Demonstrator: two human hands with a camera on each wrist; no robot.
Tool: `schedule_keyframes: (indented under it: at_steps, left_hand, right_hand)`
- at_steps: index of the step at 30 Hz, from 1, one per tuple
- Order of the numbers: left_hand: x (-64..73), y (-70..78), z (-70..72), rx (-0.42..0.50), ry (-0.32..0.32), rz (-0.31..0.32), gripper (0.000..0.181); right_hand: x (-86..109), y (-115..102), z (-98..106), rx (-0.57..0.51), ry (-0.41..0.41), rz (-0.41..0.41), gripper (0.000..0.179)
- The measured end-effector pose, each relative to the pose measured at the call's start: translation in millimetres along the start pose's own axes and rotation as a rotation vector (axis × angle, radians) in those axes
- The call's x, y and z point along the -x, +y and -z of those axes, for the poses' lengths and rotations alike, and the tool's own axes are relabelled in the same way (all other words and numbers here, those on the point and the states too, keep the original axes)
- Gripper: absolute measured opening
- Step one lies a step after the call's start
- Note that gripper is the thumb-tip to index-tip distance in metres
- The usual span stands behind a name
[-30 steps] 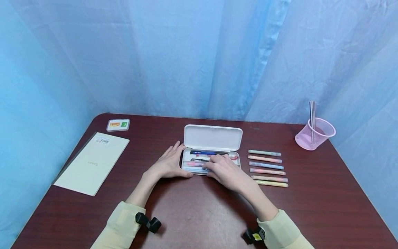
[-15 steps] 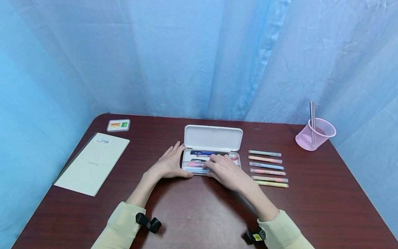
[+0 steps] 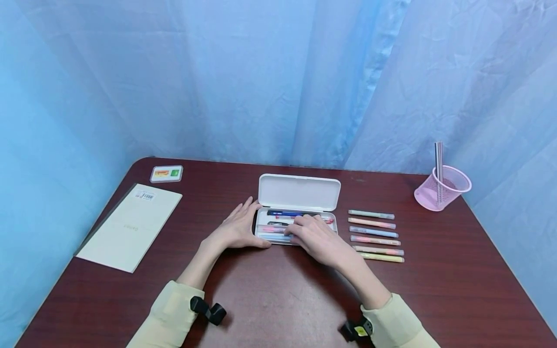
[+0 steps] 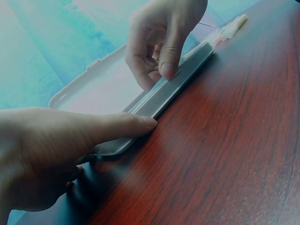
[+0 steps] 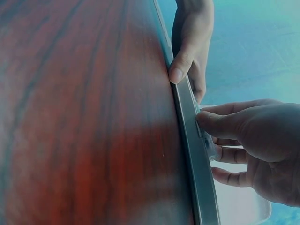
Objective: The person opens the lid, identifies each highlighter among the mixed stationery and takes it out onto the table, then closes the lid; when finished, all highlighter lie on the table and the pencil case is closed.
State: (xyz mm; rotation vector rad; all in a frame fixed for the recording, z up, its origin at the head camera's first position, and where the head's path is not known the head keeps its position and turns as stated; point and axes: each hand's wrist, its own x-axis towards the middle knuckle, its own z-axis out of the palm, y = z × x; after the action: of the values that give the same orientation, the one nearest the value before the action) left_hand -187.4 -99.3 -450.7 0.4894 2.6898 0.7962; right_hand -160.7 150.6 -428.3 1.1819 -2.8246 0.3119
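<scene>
An open white pencil case (image 3: 298, 191) lies on the table in front of me, lid raised at the back. Inside are a blue pen (image 3: 285, 213), a red pen (image 3: 283, 217), a pinkish pen (image 3: 271, 229) and a light blue highlighter (image 3: 275, 237) near the front wall. My left hand (image 3: 237, 229) braces the case's left end, its thumb straight along the front edge and fingers stretched toward the back corner. My right hand (image 3: 317, 239) reaches into the case's front part, thumb and fingers pinching the light blue highlighter, which they partly hide.
Right of the case lie several pastel highlighters (image 3: 374, 232) in a column. A pink mesh cup (image 3: 439, 191) with metallic sticks stands at the far right. To the left are a cream notebook (image 3: 130, 229) and a small boxed item (image 3: 166, 174). Blue curtains surround the table.
Hardly anything differs: my right fingers have shifted very slightly to the right inside the case. The left hand stays on the case's end.
</scene>
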Motion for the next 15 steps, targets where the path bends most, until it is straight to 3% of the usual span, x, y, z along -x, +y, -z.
schedule_keyframes:
  at_steps: [15]
  left_hand:
    - [-0.2,-1.0,-0.3,-0.001,-0.006,-0.018,0.106]
  right_hand:
    - [1.9,3.2,7.0,-0.005,0.029,0.002,0.013]
